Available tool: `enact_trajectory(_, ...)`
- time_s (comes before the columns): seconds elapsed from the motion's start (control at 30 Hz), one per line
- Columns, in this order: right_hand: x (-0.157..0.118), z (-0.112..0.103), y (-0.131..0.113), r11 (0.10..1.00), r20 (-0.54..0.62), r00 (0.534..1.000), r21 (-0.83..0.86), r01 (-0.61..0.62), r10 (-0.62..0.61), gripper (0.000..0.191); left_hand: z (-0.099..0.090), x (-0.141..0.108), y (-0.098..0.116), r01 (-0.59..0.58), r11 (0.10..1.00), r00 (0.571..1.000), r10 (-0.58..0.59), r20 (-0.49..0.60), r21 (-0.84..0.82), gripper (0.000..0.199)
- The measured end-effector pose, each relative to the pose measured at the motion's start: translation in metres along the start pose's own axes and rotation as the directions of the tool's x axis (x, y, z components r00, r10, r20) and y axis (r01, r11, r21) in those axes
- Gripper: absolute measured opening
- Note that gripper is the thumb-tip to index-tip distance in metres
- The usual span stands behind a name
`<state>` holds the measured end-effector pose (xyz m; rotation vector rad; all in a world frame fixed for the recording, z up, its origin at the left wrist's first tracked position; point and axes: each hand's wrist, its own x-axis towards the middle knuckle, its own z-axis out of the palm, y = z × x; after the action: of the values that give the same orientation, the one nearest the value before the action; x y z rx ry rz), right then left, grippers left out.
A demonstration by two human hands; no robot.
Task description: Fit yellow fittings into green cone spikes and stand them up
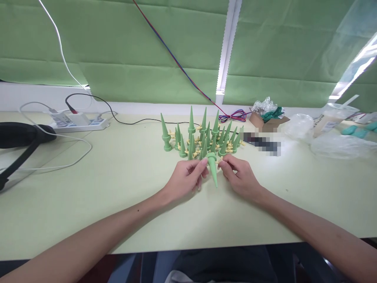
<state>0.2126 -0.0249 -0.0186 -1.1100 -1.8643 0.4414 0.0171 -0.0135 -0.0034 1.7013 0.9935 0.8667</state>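
Observation:
Pinched at its collar by my left hand [191, 173] is a green watering spike [212, 169], its point aimed down toward me. On the other side my right hand [238, 173] has thumb and finger closed on a small yellow valve [218, 161] at the spike's side. Fingers cover most of that valve. Just beyond my hands stands a cluster of similar green spikes [191, 122], most upright with points up, with yellow valves [230, 146] among them.
At the left lie a white power strip [94, 124] with cables and a black stand [26, 135]. A blurred dark object [260, 142] sits right of the cluster. Farther right are a small cardboard box [271, 125], plastic bags [299, 127] and a cup with a straw [330, 120].

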Motion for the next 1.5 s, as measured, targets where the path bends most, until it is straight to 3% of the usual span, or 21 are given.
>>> enact_trajectory(0.27, -0.003, 0.003, 0.005, 0.999, 0.064, 0.998, 0.044, 0.004, -0.007, 0.037, 0.002, -0.001, -0.005, 0.029, 0.998, 0.997, -0.025, 0.069, -0.054, 0.044)
enact_trajectory(0.63, -0.004, 0.005, 0.007, 1.0, 0.083, 0.996, -0.012, 0.015, -0.014, 0.044, 0.0, -0.001, -0.005, -0.203, 0.969, 0.979, 0.198, 0.049, 0.142, 0.029)
enact_trajectory(0.87, -0.004, 0.004, 0.006, 1.0, 0.078, 0.997, 0.025, -0.017, 0.015, 0.046, 0.0, -0.001, -0.004, -0.24, 0.937, 0.969, 0.245, 0.01, 0.254, 0.025)
enact_trajectory(0.97, -0.004, 0.002, 0.004, 0.996, 0.061, 0.997, 0.073, -0.052, 0.048, 0.043, 0.001, -0.002, -0.003, -0.217, 0.946, 0.973, 0.23, -0.026, 0.239, 0.023)
enact_trajectory(1.07, -0.004, 0.0, 0.001, 0.994, 0.046, 0.997, 0.095, -0.061, 0.057, 0.041, 0.002, -0.003, -0.001, -0.144, 0.983, 0.989, 0.148, -0.027, 0.114, 0.03)
enact_trajectory(1.23, -0.004, -0.002, 0.0, 0.998, 0.052, 0.999, 0.064, -0.006, 0.003, 0.038, 0.003, -0.001, 0.005, 0.06, 0.984, 0.995, -0.045, 0.094, -0.171, 0.054)
enact_trajectory(1.37, -0.003, -0.003, -0.002, 0.997, 0.108, 0.991, 0.013, 0.074, -0.075, 0.035, 0.004, 0.001, 0.005, 0.142, 0.968, 0.971, -0.095, 0.22, -0.209, 0.062)
enact_trajectory(1.5, -0.004, -0.001, 0.0, 0.996, 0.133, 0.987, 0.01, 0.091, -0.091, 0.035, 0.003, 0.001, 0.001, 0.136, 0.969, 0.963, -0.081, 0.255, -0.207, 0.057)
